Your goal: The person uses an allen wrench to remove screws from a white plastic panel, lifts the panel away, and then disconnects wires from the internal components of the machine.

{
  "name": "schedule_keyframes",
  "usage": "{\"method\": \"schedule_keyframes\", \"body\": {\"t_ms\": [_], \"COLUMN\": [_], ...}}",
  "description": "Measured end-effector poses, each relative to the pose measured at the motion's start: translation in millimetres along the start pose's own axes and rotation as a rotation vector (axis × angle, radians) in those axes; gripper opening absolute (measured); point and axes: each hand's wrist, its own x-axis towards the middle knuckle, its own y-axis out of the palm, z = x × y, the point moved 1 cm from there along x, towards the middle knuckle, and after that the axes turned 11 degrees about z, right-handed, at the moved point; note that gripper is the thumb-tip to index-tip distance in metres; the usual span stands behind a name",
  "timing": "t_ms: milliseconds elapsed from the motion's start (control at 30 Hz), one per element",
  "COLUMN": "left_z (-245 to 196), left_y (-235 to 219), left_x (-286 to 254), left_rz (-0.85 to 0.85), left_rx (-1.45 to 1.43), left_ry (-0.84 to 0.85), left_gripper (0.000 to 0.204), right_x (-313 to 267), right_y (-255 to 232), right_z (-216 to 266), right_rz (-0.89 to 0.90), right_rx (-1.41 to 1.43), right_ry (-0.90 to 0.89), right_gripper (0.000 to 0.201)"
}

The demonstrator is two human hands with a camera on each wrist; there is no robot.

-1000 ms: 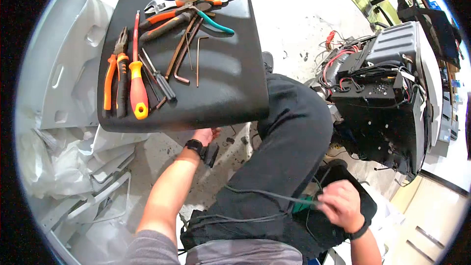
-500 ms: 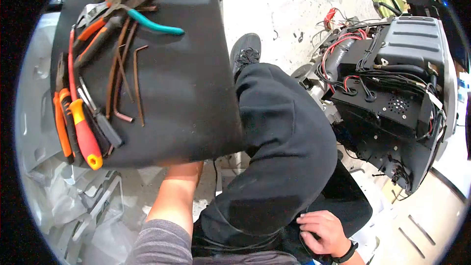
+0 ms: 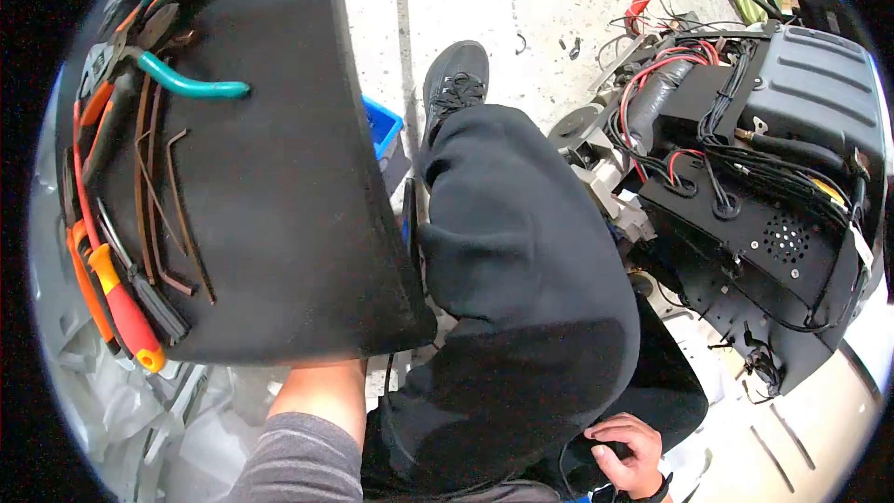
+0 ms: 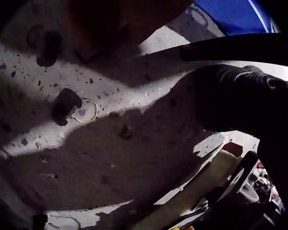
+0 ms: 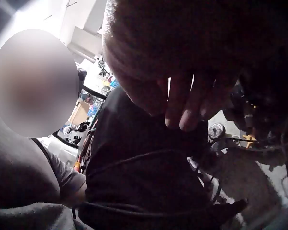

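Note:
My left forearm reaches beneath a black padded board (image 3: 270, 186), whose edge hides the hand in the head view. In the left wrist view the left hand (image 4: 134, 24) is a dark shape at the top, over the speckled floor; I cannot tell what it holds. My right hand (image 3: 631, 455) hovers low by the right thigh, fingers loosely bent. In the right wrist view the fingers (image 5: 186, 108) hang down with gaps between them, over the black trousers. On the board lie teal-handled pliers (image 3: 196, 86), a red-yellow screwdriver (image 3: 130, 317), orange-black pliers (image 3: 88, 293) and several hex keys (image 3: 191, 224).
At the right stands a black machine housing (image 3: 745, 251) with exposed cables and red wires (image 3: 666, 56). A blue bin (image 3: 380, 129) shows beyond the board's right edge. Plastic wrapping (image 3: 121, 410) lies at lower left, and a shoe (image 3: 456, 79) rests on the floor.
The head view has shifted, so the board and tools sit further left and lower. My left hand has slipped out of sight under the board. The right hand has lowered from the grey cord.

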Motion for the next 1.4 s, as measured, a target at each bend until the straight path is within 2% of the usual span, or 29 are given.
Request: {"method": "schedule_keyframes", "body": {"t_ms": [267,433,600,967,1267,1400], "left_z": [-17.3,-15.1,5.5,41.8,42.7,37.0], "left_y": [16.6,-18.4,-55.1,-34.1,-32.0,-46.6], "left_x": [7.7,-16.4,-45.6,-32.8,-31.2,-44.5], "left_rz": [0.019,-0.057,-0.145,-0.128,-0.139,-0.176], "left_rx": [0.055,0.066,0.041,0.051,0.066,0.081], "left_ry": [0.012,0.017,0.001,-0.106,-0.117,-0.094], "left_gripper": [0.017,0.017,0.018,0.019,0.02,0.021], "right_x": [-12.8,-22.0,-32.6,-26.2,-23.3,-31.1], "right_y": [5.4,13.9,22.6,19.7,18.5,22.7], "right_z": [-6.9,-16.1,-23.0,-20.0,-16.3,-20.2], "right_rz": [-0.052,-0.075,-0.118,-0.143,-0.163,-0.174], "right_rx": [0.075,0.094,0.16,0.188,0.184,0.219], "right_ry": [0.03,-0.008,0.03,0.12,0.108,0.084], "right_gripper": [0.012,0.012,0.012,0.012,0.011,0.011]}}
